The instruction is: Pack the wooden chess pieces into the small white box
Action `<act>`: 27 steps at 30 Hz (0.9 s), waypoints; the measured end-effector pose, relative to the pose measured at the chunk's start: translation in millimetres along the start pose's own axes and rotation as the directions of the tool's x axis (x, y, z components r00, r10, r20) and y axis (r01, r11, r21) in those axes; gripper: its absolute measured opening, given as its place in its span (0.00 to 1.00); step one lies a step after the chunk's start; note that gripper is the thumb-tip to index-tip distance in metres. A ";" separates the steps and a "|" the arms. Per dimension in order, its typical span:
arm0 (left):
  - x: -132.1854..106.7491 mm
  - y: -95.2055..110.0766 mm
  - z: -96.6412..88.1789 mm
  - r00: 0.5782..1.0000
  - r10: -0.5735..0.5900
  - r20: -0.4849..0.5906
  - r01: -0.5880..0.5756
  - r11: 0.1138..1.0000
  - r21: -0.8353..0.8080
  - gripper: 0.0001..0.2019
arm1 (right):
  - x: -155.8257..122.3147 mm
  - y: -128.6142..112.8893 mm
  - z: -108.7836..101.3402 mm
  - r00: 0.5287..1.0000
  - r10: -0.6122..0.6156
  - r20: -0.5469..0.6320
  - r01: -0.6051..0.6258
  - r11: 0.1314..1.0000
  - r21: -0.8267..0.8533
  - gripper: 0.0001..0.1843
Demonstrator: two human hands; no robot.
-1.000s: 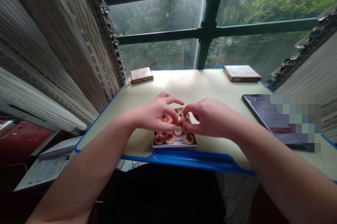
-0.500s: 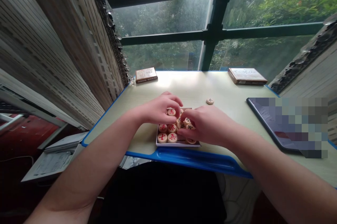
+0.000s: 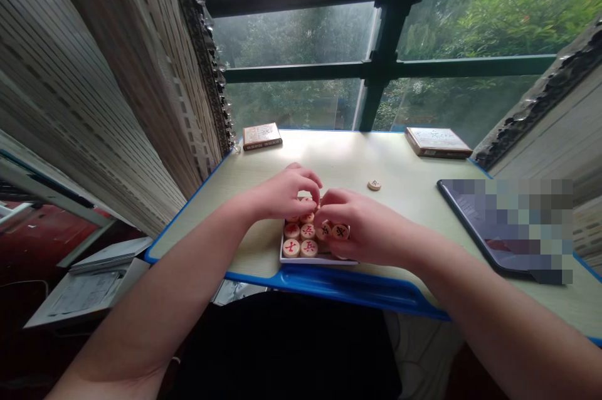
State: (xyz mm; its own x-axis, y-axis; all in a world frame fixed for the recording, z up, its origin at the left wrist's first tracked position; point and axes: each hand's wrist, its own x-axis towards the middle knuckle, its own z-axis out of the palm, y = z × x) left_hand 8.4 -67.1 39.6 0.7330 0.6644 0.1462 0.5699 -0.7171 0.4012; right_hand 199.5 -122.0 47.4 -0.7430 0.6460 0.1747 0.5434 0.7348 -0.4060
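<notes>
A shallow white-edged box (image 3: pixel 283 256) of round wooden xiangqi pieces sits at the table's near edge. Red-marked pieces (image 3: pixel 308 248) fill its left side, black-marked ones (image 3: pixel 324 230) its right. My left hand (image 3: pixel 288 193) arches over the far left part, fingers curled and thumb close to the index finger. Whatever is between its fingertips is hidden. Over the right part, my right hand (image 3: pixel 360 224) has its fingers bent around the black-marked pieces, one showing against the hand. The fingertips of both hands nearly meet. A single loose piece (image 3: pixel 374 185) lies beyond my right hand.
Two small flat boxes stand at the back of the table, one left (image 3: pixel 262 136) and one right (image 3: pixel 438 142). A dark tablet-like device (image 3: pixel 489 231) lies at the right. The blue table rim (image 3: pixel 357 290) borders the near side. Curtains hang on both sides.
My right fingers have drawn in toward my left fingertips, covering more of the middle pieces. My left hand has curled slightly lower over the red pieces. The view has shifted slightly.
</notes>
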 end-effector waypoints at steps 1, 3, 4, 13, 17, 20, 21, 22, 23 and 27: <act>0.2 -0.9 0.1 1.000 -0.006 -0.007 0.006 1.000 0.011 0.06 | 0.2 0.7 0.6 1.000 0.000 -0.004 0.000 1.000 -0.005 0.11; 0.4 -2.3 0.0 1.000 -0.010 -0.024 0.011 1.000 0.026 0.07 | 0.5 1.8 1.5 1.000 0.005 -0.003 -0.005 0.999 -0.034 0.10; 0.4 -2.8 -0.1 0.999 -0.010 -0.032 0.011 0.999 0.032 0.07 | 0.5 2.2 1.7 1.000 0.010 -0.002 -0.010 0.999 -0.052 0.09; 0.2 -3.5 -0.1 0.998 -0.005 -0.058 0.008 0.998 0.062 0.08 | 2.6 1.9 1.4 0.991 0.137 -0.012 -0.135 0.960 -0.244 0.13; 0.9 -4.1 0.9 0.997 -0.004 -0.077 0.010 0.997 0.075 0.08 | 3.0 0.7 1.5 0.990 0.139 0.017 -0.132 0.969 -0.210 0.11; 1.7 -6.6 2.0 0.995 -0.002 -0.099 0.011 0.997 0.082 0.07 | 2.5 -0.8 -0.4 0.993 0.107 0.046 -0.100 0.986 -0.137 0.07; 2.0 -7.9 2.4 0.994 0.000 -0.108 0.010 0.996 0.088 0.07 | 2.3 -1.4 -1.3 0.993 0.100 0.062 -0.093 0.990 -0.110 0.05; 2.4 -9.5 2.9 0.993 0.003 -0.121 0.009 0.995 0.096 0.07 | 2.2 -1.9 -2.3 0.992 0.095 0.080 -0.088 0.992 -0.086 0.04; 2.9 -11.2 3.4 0.990 0.005 -0.138 0.009 0.995 0.104 0.07 | 2.1 -2.5 -3.3 0.991 0.091 0.097 -0.085 0.994 -0.063 0.04; 5.4 -18.1 5.8 0.978 0.007 -0.210 0.018 0.993 0.120 0.07 | 1.8 -3.2 -5.0 0.989 0.069 0.129 -0.068 0.998 -0.010 0.07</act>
State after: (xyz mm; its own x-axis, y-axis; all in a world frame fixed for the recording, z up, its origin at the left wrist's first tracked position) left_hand 4.2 -51.8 27.9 0.6427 0.6886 0.3357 0.6236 -0.7248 0.2928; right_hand 198.4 -122.1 53.5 -0.7478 0.6633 0.0292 0.5970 0.6909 -0.4077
